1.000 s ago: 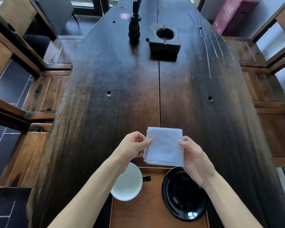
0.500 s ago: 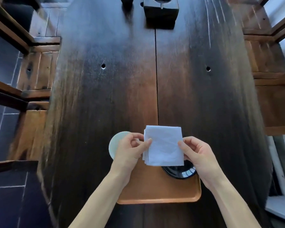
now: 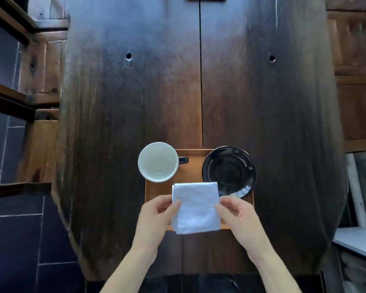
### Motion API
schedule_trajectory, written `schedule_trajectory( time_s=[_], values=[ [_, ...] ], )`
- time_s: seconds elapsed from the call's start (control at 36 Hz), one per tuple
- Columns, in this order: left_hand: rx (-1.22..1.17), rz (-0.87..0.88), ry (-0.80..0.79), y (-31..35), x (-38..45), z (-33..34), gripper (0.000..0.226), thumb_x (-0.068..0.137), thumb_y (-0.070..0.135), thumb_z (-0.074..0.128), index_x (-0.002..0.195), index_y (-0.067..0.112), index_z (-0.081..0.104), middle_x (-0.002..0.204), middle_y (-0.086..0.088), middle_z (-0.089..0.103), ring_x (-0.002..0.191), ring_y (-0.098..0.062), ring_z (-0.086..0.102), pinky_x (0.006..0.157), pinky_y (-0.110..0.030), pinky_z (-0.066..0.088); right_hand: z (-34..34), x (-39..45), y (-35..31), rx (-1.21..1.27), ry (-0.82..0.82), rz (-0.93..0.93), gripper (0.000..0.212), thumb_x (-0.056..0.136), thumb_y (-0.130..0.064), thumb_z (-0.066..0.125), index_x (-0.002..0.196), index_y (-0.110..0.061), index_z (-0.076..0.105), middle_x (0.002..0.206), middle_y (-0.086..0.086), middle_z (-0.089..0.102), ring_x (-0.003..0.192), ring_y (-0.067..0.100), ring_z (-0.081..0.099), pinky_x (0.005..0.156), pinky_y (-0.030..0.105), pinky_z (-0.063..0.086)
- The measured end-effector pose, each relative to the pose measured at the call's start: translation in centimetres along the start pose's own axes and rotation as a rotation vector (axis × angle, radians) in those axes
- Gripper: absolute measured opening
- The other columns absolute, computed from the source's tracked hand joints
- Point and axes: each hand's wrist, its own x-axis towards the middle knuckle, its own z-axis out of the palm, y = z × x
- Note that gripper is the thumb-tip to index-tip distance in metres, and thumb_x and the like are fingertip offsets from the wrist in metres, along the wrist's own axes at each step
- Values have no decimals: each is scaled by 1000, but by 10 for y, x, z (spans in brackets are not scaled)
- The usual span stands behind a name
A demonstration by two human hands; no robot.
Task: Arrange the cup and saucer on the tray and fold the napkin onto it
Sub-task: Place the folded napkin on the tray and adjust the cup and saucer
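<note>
A folded white napkin (image 3: 195, 208) is held over the near half of the brown wooden tray (image 3: 190, 172). My left hand (image 3: 156, 216) pinches its left edge and my right hand (image 3: 238, 216) pinches its right edge. A cup (image 3: 157, 161), white inside with a dark handle pointing right, stands on the tray's far left corner and overhangs its edge. A glossy black saucer (image 3: 228, 171) lies on the tray's far right, apart from the cup. The napkin's right corner covers a little of the saucer's near rim.
The tray sits near the front edge of a long dark wooden table (image 3: 199, 92). Wooden chairs (image 3: 40, 66) flank the table on the left and on the right (image 3: 357, 81). Dark tiled floor (image 3: 13, 229) shows at lower left.
The view has tilted down toward the table's near end. Both hands have carried the napkin back toward me, so the cup and saucer now show fully beyond it.
</note>
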Motion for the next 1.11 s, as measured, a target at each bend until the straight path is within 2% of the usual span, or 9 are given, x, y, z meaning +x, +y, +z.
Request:
schedule_trajectory(
  time_s=[0.22, 0.28, 0.39, 0.47, 0.56, 0.69, 0.83, 1.0, 1.11],
  values=[
    [60, -95, 82, -25, 26, 0, 7, 87, 30, 72, 92, 26, 75, 88, 12, 76, 87, -13, 73, 75, -40, 64, 28, 14, 26, -136, 111, -3, 9, 93, -25, 68, 100, -28, 73, 91, -12, 76, 89, 4, 71, 78, 28, 61],
    [84, -100, 111, -27, 32, -1, 8, 87, 31, 73, 92, 26, 75, 89, 11, 75, 87, -13, 72, 77, -41, 63, 33, 17, 28, -159, 132, -10, 9, 92, -24, 69, 98, -28, 73, 90, -12, 76, 87, 0, 69, 73, 18, 57],
    [179, -54, 159, -29, 40, -1, 12, 88, 28, 71, 95, 19, 74, 90, 10, 72, 86, -10, 67, 85, -35, 59, 43, 20, 25, -207, 193, -20, 8, 91, -24, 70, 94, -31, 69, 87, -13, 72, 84, 3, 67, 64, 10, 49],
    [245, -37, 176, -32, 44, -2, 11, 90, 28, 69, 97, 19, 71, 88, 11, 69, 83, -7, 64, 74, -21, 53, 52, 21, 22, -224, 237, -14, 10, 92, -24, 70, 94, -31, 64, 86, -13, 69, 81, 4, 65, 59, 8, 48],
    [293, -10, 202, -35, 46, 0, 13, 91, 31, 67, 96, 19, 71, 86, 10, 69, 79, -6, 64, 65, -13, 44, 60, 23, 23, -227, 285, -7, 8, 91, -24, 70, 97, -28, 66, 84, -12, 68, 77, 6, 64, 59, 11, 48],
    [326, 64, 240, -32, 45, 7, 7, 90, 31, 68, 89, 25, 65, 82, 15, 66, 77, -6, 64, 65, -9, 41, 65, 26, 28, -241, 362, -21, 10, 91, -26, 71, 95, -32, 63, 84, -13, 67, 76, 9, 64, 65, 17, 50],
    [339, 62, 171, -30, 48, 0, 8, 88, 29, 71, 92, 24, 66, 88, 11, 68, 80, -7, 64, 76, -18, 53, 62, 22, 34, -245, 375, -28, 12, 88, -27, 73, 92, -32, 63, 81, -11, 67, 73, 12, 63, 64, 23, 53],
    [415, 59, 118, -32, 46, -8, 17, 83, 20, 77, 91, 20, 61, 86, 9, 67, 77, -10, 65, 66, -11, 47, 55, 21, 43, -295, 307, -20, 24, 87, -22, 74, 104, -32, 60, 85, -11, 67, 71, 15, 65, 68, 27, 61],
    [447, 72, 136, -37, 44, -6, 14, 84, 18, 75, 82, 21, 62, 80, 8, 66, 74, -11, 65, 66, -16, 51, 55, 21, 44, -371, 291, -48, 21, 88, -22, 74, 97, -33, 59, 84, -14, 64, 70, 12, 64, 66, 25, 61]
  ],
)
